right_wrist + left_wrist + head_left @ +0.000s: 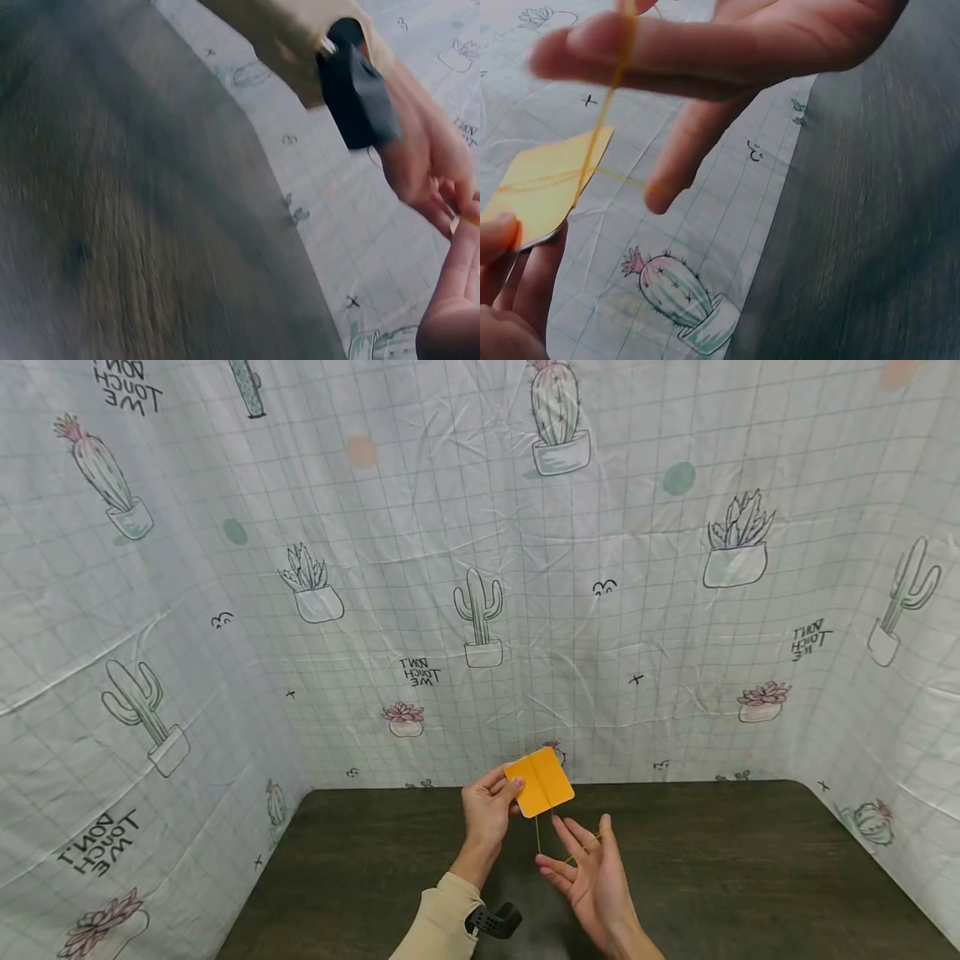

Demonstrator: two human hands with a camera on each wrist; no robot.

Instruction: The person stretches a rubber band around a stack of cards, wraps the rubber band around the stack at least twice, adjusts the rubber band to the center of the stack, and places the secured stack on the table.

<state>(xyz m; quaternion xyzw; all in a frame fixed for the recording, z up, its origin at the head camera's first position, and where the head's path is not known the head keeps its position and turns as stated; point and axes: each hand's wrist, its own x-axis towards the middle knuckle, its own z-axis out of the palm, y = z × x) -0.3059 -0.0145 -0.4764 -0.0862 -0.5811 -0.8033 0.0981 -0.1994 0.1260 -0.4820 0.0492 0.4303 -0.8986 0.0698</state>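
Note:
My left hand pinches an orange square card or thin stack of cards with rounded corners, thumb on its face and fingers behind. A thin yellow elastic band crosses the card and stretches down to my right hand. The right fingers are spread and fairly straight, with the band looped over them, as the left wrist view also shows. Both hands are raised over the table, close together but apart. In the right wrist view the card is almost wholly hidden behind the fingers.
A dark wooden table lies beneath the hands. A pale curtain printed with cacti surrounds it at the back and sides. On the left wrist, over a beige sleeve, sits a black strap device.

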